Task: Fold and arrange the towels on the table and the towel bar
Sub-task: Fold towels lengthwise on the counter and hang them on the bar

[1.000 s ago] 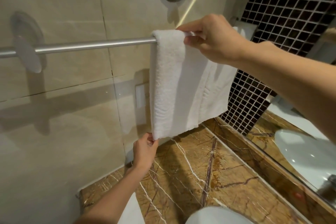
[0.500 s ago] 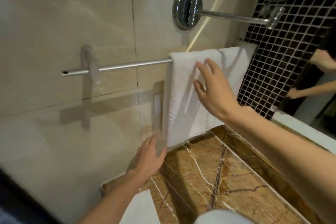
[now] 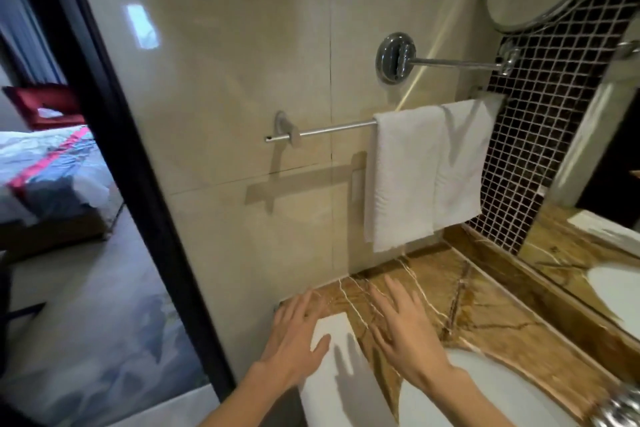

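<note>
Hovering over the marble counter [image 3: 485, 305], both your hands are flat and spread, holding nothing. Your left hand [image 3: 294, 340] sits at the left edge of the white folded towel [image 3: 334, 329] that lies at the counter's near-left corner, with the thumb reaching over the cloth. Your right hand [image 3: 407, 333] is just beside the towel's right edge, over bare marble. The finger shadow on the cloth suggests the right hand is raised off the surface. Whether the left hand touches the towel, I cannot tell. Framing the towel from both sides reads as lining up to lift or square it. The next move probably calls for closing on its two long edges evenly, so the fold does not slip open.

Up on the towel bar [image 3: 332, 129], two white towels hang side by side at the right end, close to the mosaic wall [image 3: 540, 149]. The nearer hung towel [image 3: 401, 177] drapes lower, and its edge slightly overlaps the farther hung towel [image 3: 464, 163]. Crowding them to the right leaves the bar's left stretch bare, which looks like room for one more. Their lower hems appear to hang just above the counter rather than resting on it.

The white basin [image 3: 485, 399] lies just right of the folded towel, so lift the cloth away from it.
</note>
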